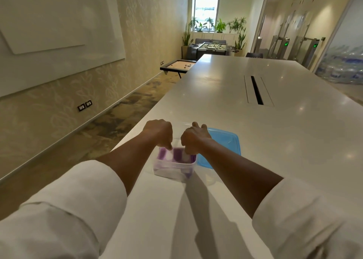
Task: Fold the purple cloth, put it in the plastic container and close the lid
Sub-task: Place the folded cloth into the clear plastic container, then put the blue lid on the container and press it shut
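A clear plastic container (172, 169) stands on the white table near its left edge. Inside it lies the purple and white cloth (177, 155), folded small. My left hand (158, 132) hovers over the container's left side, fingers curled down onto the cloth. My right hand (193, 137) reaches into the container's right side, fingers bent and pressing on the cloth. The blue lid (225, 143) lies flat on the table just right of the container, partly hidden behind my right wrist.
The long white table (255, 131) runs away from me, with a cable slot (256, 90) in its middle. Its left edge drops to carpeted floor. A game table and plants stand at the far end of the room.
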`<act>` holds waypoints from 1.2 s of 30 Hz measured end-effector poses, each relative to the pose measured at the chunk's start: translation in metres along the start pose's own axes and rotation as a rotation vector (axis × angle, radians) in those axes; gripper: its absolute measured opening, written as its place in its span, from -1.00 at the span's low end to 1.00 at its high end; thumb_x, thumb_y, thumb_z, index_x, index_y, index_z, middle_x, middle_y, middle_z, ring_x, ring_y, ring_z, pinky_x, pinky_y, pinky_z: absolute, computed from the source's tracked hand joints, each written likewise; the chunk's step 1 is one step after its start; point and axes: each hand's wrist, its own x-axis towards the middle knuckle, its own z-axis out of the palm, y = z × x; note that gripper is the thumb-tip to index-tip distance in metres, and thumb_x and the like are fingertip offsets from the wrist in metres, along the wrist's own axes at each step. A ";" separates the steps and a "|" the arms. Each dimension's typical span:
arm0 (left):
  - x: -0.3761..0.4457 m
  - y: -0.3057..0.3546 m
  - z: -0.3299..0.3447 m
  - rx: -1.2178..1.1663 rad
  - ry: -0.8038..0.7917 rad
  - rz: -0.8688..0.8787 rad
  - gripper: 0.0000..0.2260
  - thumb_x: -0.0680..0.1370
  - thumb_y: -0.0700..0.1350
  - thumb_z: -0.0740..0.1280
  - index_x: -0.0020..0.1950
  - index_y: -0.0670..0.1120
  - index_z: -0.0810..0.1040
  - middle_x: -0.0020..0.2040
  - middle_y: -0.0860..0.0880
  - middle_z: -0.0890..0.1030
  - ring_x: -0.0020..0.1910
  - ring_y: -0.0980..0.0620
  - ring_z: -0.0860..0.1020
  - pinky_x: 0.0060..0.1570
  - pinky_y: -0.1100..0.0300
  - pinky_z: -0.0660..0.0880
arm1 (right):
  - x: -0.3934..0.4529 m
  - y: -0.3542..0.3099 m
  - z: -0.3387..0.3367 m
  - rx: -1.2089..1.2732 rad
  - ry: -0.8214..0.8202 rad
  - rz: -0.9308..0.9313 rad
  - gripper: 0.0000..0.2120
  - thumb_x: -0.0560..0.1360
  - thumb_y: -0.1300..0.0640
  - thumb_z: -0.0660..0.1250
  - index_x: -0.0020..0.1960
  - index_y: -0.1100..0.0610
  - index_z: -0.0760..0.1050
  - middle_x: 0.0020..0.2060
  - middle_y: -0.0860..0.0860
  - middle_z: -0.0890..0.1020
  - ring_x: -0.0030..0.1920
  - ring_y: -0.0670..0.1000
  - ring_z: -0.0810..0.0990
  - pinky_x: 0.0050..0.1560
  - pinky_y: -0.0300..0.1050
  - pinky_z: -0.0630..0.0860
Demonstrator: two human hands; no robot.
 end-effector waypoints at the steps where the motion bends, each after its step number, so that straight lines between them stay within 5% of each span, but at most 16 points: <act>1: 0.000 0.002 0.002 -0.004 -0.016 0.005 -0.61 0.29 0.19 0.56 0.03 0.06 0.69 -0.03 0.08 0.68 -0.09 0.03 0.62 -0.19 0.21 0.46 | 0.001 0.000 0.001 0.006 -0.007 0.001 -0.71 0.45 0.06 0.35 0.16 0.05 0.60 0.10 0.03 0.60 0.19 0.09 0.38 0.16 0.05 0.32; 7: 0.007 0.010 0.020 -0.009 -0.134 0.022 -0.56 0.32 0.15 0.56 0.12 -0.01 0.66 -0.01 0.02 0.67 -0.11 0.00 0.63 0.01 0.13 0.59 | 0.001 0.006 0.004 0.075 -0.085 -0.008 -0.74 0.46 -0.02 0.35 0.10 0.04 0.62 -0.02 -0.01 0.63 -0.04 0.02 0.41 -0.22 -0.12 0.35; 10: 0.012 0.013 0.014 -0.030 -0.108 0.027 -0.58 0.31 0.15 0.56 0.09 0.01 0.66 -0.01 0.03 0.67 -0.11 0.01 0.62 -0.03 0.15 0.58 | -0.001 0.015 -0.004 0.286 0.002 0.073 -0.73 0.47 0.07 0.28 0.12 0.03 0.64 0.09 -0.01 0.65 0.05 0.03 0.54 -0.04 -0.08 0.58; 13: 0.019 0.026 0.004 -0.083 -0.046 0.032 -0.66 0.35 0.14 0.53 0.05 0.02 0.68 -0.02 0.03 0.67 -0.12 0.01 0.62 -0.01 0.12 0.59 | -0.005 0.029 -0.014 0.592 0.159 0.243 -0.76 0.46 0.12 0.27 0.06 0.06 0.65 0.08 0.03 0.67 0.08 0.05 0.61 0.12 -0.06 0.58; 21: 0.028 0.089 -0.014 -0.258 0.209 0.110 -0.88 0.42 0.04 0.40 -0.09 0.10 0.69 -0.05 0.10 0.68 -0.13 0.04 0.61 -0.19 0.23 0.44 | -0.035 0.075 -0.009 0.824 0.295 0.621 -0.73 0.37 0.28 0.24 0.00 0.22 0.63 -0.06 0.11 0.68 -0.05 0.11 0.65 0.02 0.00 0.63; 23: 0.027 0.109 -0.017 -0.270 0.216 0.143 -0.87 0.42 0.03 0.35 -0.10 0.10 0.68 -0.06 0.09 0.67 -0.12 0.02 0.62 -0.17 0.22 0.50 | -0.045 0.086 -0.005 0.908 0.266 0.721 -0.76 0.33 0.30 0.23 -0.06 0.25 0.59 -0.18 0.09 0.63 -0.17 0.10 0.61 -0.18 -0.07 0.59; 27: 0.024 0.144 -0.013 -0.277 0.136 0.166 -0.82 0.43 0.00 0.32 -0.06 0.05 0.68 -0.08 0.03 0.68 -0.14 -0.03 0.63 -0.10 0.12 0.59 | -0.065 0.103 0.006 0.958 0.249 0.809 -0.88 0.29 0.31 0.23 -0.38 0.17 0.34 -0.46 0.02 0.42 -0.45 0.01 0.37 -0.44 -0.20 0.28; 36: 0.024 0.184 0.027 -0.106 -0.159 0.196 -0.57 0.49 0.20 0.32 0.27 0.02 0.55 0.22 0.01 0.58 0.20 -0.03 0.53 0.12 0.06 0.52 | -0.099 0.117 0.036 1.056 0.153 0.906 -0.85 0.30 0.31 0.21 -0.41 0.16 0.29 -0.45 0.05 0.41 -0.40 0.09 0.42 -0.29 -0.11 0.40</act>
